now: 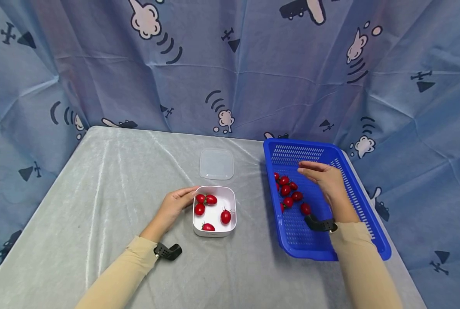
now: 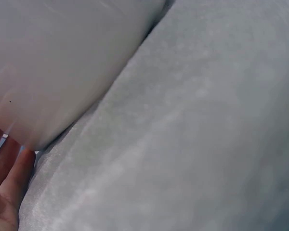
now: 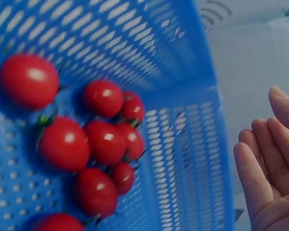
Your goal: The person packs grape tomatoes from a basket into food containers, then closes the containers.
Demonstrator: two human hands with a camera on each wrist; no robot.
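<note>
My left hand (image 1: 176, 203) rests against the left side of a white square container (image 1: 221, 234), its fingers at the rim. In the left wrist view, the fingertips (image 2: 24, 166) touch the container's smooth wall (image 2: 62, 62). Several cherry tomatoes (image 1: 225, 216) lie inside, some with green stems. Over the blue plastic basket (image 1: 299, 251) my right hand (image 1: 328, 180) hovers with nothing in it, fingers extended and thumb apart. More cherry tomatoes (image 1: 285, 190) are gathered along the basket's left side; the right wrist view shows these tomatoes (image 3: 106, 142) close up, beside the bare hand (image 3: 274, 173).
A clear square lid (image 1: 216, 164) lies on the pale cloth-covered table (image 1: 137, 180) behind the white container. A patterned blue curtain (image 1: 199, 64) hangs behind the table's back edge. The basket stands at the table's right edge, with raised slotted walls.
</note>
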